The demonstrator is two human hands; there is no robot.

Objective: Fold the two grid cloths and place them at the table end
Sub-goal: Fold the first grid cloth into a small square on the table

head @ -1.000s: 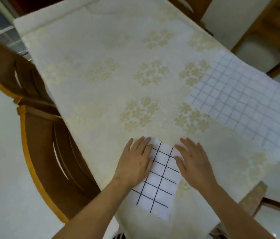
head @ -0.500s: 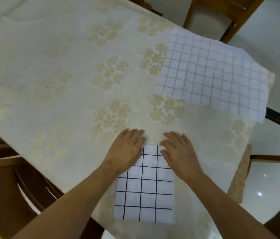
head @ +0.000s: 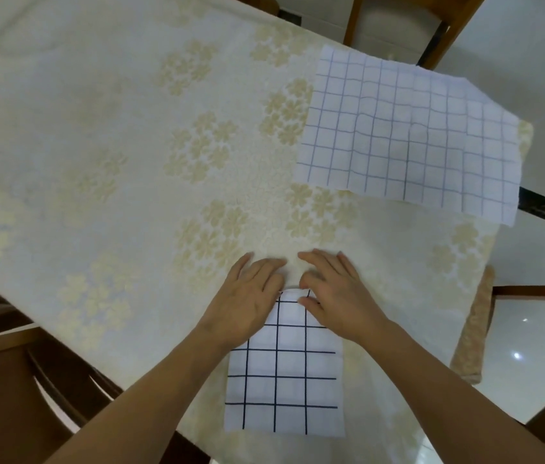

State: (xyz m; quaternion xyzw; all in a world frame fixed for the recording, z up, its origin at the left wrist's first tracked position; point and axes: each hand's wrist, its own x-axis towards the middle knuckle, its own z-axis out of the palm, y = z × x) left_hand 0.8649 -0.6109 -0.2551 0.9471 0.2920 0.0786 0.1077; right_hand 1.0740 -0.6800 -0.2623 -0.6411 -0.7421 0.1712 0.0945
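Item: folded black-grid cloth point(head: 284, 380) at the near edge of my table point(head: 103, 135) (cream floral cover), my left hand point(head: 251, 299) and right hand point(head: 334, 296) pressing flat, fingers extended, on its far end; blue-grid cloth point(head: 408, 135) lies unfolded at the far right corner.

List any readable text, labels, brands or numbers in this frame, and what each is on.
None. The folded black-grid cloth under the left hand and right hand, the blue-grid cloth and the floral tablecloth carry only patterns, no lettering or numbers.
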